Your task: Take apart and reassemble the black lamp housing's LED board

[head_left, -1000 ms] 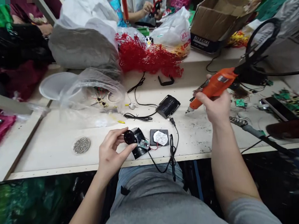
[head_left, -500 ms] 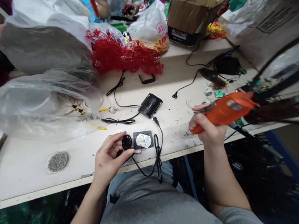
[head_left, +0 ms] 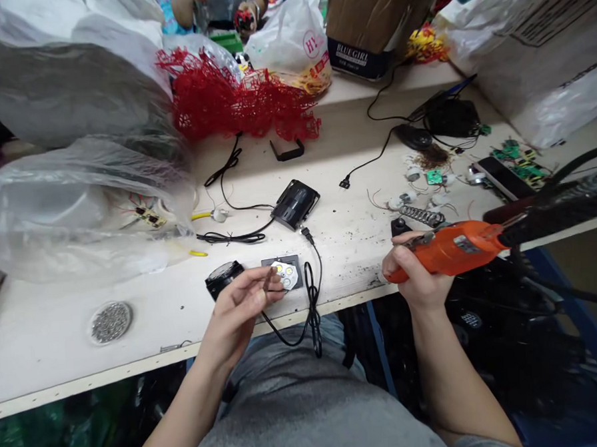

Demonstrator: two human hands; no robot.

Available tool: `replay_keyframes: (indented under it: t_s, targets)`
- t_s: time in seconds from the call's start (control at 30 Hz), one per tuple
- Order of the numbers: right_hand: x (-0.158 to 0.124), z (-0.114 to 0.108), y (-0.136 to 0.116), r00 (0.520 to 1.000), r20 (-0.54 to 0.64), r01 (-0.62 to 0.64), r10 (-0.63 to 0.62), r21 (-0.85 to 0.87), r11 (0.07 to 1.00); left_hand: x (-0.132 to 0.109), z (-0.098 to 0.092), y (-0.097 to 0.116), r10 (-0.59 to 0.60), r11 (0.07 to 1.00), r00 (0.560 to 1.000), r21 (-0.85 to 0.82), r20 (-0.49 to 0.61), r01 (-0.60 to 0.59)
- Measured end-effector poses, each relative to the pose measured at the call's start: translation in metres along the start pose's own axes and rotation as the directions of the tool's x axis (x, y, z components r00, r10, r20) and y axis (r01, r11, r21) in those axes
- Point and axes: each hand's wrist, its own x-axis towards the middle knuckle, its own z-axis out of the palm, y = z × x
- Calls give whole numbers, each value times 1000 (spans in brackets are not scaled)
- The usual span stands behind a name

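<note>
My left hand (head_left: 240, 308) is over the table's front edge, thumb and fingertips pinched together. What they hold, if anything, is too small to make out. Just past the fingertips lies a whitish LED board (head_left: 288, 276) with yellow and clear lenses, on a dark rectangular plate (head_left: 294, 260). Beside the hand, on its left, a black round housing (head_left: 223, 278) rests on the table, partly covered by the fingers. My right hand (head_left: 421, 277) grips an orange electric screwdriver (head_left: 454, 248), its tip pointing left and its cable running off right.
A dish of small screws (head_left: 110, 322) stands at left. Behind the board are a black adapter box (head_left: 296, 203) and bundled black cable (head_left: 313, 309). Red netting (head_left: 232, 100), plastic bags (head_left: 82, 201) and a carton (head_left: 363, 26) line the back; loose circuit boards (head_left: 515, 155) lie at right.
The black round housing has left my left fingers and sits on the table. My left hand moved right to the LED board. The screwdriver has swung slightly lower, still in my right hand.
</note>
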Motion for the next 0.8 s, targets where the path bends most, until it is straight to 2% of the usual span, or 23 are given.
replay_keyframes:
  t_s: [0.17,0.33,0.53,0.8]
  targets:
    - [3,5,-19,996,3,91,-92,35,995,-4,18,-8,-153,977,980,-132,129,170]
    - [5,25,-47,974,73,189,-214,254,949,6,48,-17,-246,943,947,-176,205,284]
    - [0,43,-56,951,136,220,-279,340,914,33,76,-30,-320,931,930,-124,182,344]
    - [-3,38,-55,947,154,216,-283,344,914,41,86,-37,-351,930,914,-35,206,365]
